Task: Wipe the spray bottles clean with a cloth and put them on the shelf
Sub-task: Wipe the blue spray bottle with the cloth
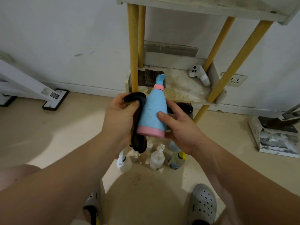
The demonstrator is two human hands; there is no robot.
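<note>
Grey clogs (203, 203) on floor. Small spray bottles (156, 158) clustered on floor below hands. Right hand (177, 125) grips blue-pink spray bottle (153, 111); left hand (121, 114) pinches dark cloth (138, 120) against its side. Stained shelf (186, 90) behind, white controller (200, 75) on it.

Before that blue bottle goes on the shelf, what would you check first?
1. Right hand grips the blue bottle: ok.
2. Left hand holds the black cloth against the bottle: ok.
3. Bottle wiped clean: not ok, specks show on its side.
4. Free spot on the shelf: ok, bare board beside the white controller.
5. Shelf itself clean: not ok, stained.
6. Other bottles done: not ok, on the floor.
</note>
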